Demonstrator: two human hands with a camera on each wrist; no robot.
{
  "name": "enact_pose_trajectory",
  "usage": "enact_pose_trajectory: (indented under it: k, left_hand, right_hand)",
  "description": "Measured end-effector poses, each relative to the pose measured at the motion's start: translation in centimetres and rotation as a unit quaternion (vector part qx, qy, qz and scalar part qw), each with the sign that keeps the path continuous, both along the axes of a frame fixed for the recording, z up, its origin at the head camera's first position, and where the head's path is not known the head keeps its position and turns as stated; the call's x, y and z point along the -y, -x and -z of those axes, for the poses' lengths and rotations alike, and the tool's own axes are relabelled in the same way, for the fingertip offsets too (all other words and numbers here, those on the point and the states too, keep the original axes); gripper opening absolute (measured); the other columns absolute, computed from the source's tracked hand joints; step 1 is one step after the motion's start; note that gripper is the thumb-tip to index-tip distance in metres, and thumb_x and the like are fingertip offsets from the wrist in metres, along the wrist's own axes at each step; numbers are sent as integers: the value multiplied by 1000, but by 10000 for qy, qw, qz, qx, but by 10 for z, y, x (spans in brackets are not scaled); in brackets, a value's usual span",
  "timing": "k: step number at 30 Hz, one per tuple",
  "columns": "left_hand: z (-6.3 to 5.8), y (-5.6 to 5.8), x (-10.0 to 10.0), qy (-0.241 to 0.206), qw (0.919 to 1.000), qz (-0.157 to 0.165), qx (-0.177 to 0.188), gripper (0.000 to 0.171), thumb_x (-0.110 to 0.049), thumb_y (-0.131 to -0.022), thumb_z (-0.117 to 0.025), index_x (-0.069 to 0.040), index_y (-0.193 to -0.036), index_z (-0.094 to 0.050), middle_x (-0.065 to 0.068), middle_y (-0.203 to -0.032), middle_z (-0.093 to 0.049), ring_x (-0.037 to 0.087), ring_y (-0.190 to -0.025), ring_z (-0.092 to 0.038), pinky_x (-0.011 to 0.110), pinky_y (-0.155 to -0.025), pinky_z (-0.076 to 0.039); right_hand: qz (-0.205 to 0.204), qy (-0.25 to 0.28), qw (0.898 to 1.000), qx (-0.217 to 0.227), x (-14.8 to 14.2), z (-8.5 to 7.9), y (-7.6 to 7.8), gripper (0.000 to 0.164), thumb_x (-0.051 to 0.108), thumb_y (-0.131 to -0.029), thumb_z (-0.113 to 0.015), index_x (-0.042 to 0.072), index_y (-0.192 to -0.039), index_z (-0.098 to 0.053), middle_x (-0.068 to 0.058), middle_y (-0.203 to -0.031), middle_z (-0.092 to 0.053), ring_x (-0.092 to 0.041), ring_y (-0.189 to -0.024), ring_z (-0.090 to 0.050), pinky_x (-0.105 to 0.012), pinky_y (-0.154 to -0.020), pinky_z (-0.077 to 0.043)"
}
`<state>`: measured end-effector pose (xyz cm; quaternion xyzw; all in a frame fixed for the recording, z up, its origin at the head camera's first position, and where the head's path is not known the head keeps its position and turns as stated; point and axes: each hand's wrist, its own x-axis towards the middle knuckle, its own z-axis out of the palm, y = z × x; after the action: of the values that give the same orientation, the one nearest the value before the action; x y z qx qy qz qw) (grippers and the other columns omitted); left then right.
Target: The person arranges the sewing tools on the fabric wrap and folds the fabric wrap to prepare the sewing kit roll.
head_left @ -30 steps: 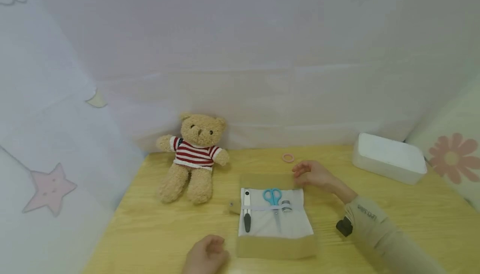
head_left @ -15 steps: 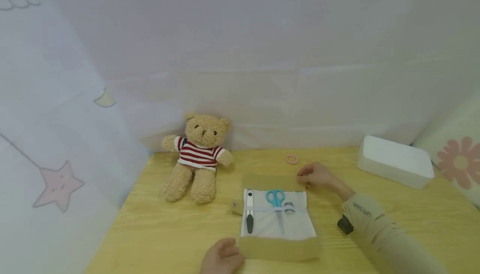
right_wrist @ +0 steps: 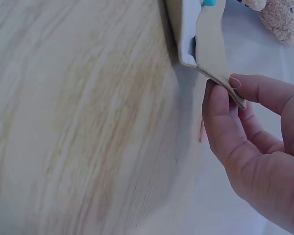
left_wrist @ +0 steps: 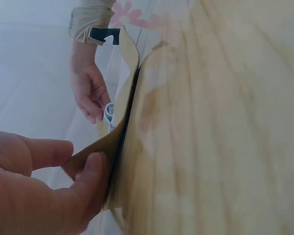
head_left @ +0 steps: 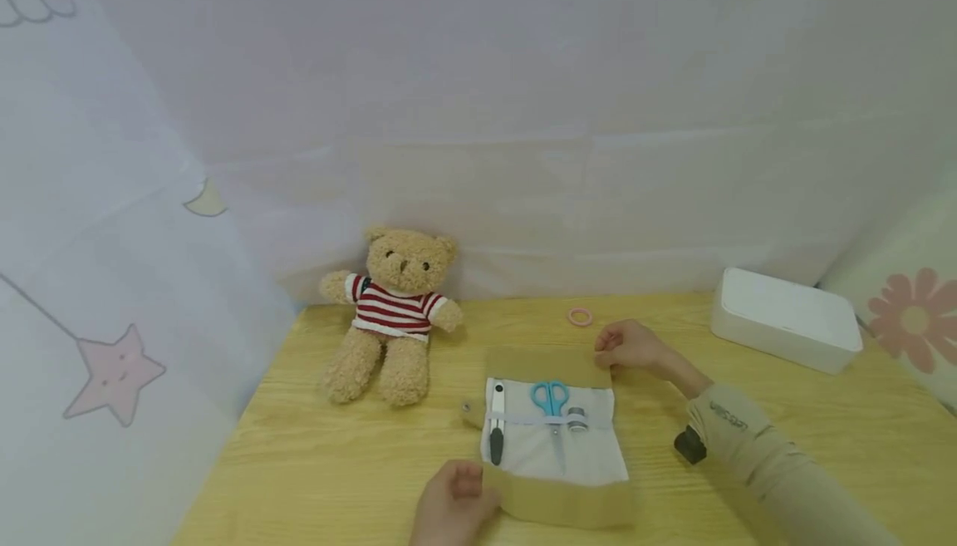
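An unfolded tan fabric pouch with a white lining (head_left: 591, 455) lies on the table. A pale elastic band across the lining holds blue-handled scissors (head_left: 549, 398), a small grey spool-like roll (head_left: 576, 419) and a slim white tool with a black end (head_left: 497, 423). My left hand (head_left: 452, 506) pinches the left corner of the near flap (head_left: 568, 504), which bends upward in the left wrist view. At the far right corner, my right hand (head_left: 634, 345) pinches the far flap (head_left: 542, 363) between thumb and fingers, as the right wrist view shows.
A teddy bear (head_left: 392, 313) in a striped shirt sits at the back left. Behind the pouch lies a pink ring (head_left: 580, 317). A white box (head_left: 785, 317) stands at the back right, near the cloth backdrop (head_left: 523, 197). A snap tab (head_left: 469, 410) sticks out from the pouch's left side.
My left hand has moved right to the near flap and taken hold of its corner, which now lifts and curves. My right hand has closed on the far flap's right corner.
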<state>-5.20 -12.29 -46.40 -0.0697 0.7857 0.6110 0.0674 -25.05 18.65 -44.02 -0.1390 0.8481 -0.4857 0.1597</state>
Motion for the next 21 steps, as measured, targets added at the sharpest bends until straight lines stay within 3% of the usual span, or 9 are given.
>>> enact_pose_trajectory:
  k: [6, 12, 16, 19, 21]
  left_hand:
    - [-9, 11, 5, 301, 9975, -156, -615, 28, -1, -76, -63, 4, -103, -61, 5, -84, -62, 15, -78, -59, 23, -70, -50]
    - [-21, 36, 7, 112, 9977, -16, -664, 29, 3, -72, -61, 5, -101, -63, 6, -83, -61, 13, -74, -57, 21, -64, -48]
    - [-27, 60, 11, 297, 9946, 588, -797, 27, 5, -70, -61, 4, -97, -65, 6, -82, -61, 13, -71, -56, 21, -62, -47]
    - [-28, 80, 15, 598, 9854, 1212, -1037, 23, 6, -70, -62, 2, -92, -66, 6, -80, -61, 13, -71, -56, 21, -63, -47]
    - [-28, 93, 14, 780, 9801, 1416, -1151, 21, 6, -70, -63, 0, -90, -66, 5, -79, -61, 14, -71, -55, 22, -63, -47]
  right_hand:
    - [-344, 576, 9977, 89, -19, -6, -18, 18, 3, -83, -67, -8, -93, -56, -7, -78, -60, -14, -71, -58, -28, -65, -53]
    - [-373, 982, 9936, 418, -51, -2, -56, 21, 5, -85, -67, -8, -93, -53, -4, -81, -59, -13, -76, -58, -26, -68, -53]
    - [-468, 1255, 9894, 555, -66, 1, -86, 21, 3, -87, -65, -9, -91, -49, -2, -85, -58, -14, -81, -59, -30, -71, -54]
    - [-540, 1325, 9878, 607, -73, 0, -108, 20, 3, -88, -64, -8, -89, -48, 0, -87, -57, -14, -83, -57, -30, -73, -53]
    - [-525, 1203, 9894, 617, -76, 0, -123, 19, 4, -88, -65, -6, -89, -48, 1, -86, -56, -12, -80, -55, -29, -72, -51]
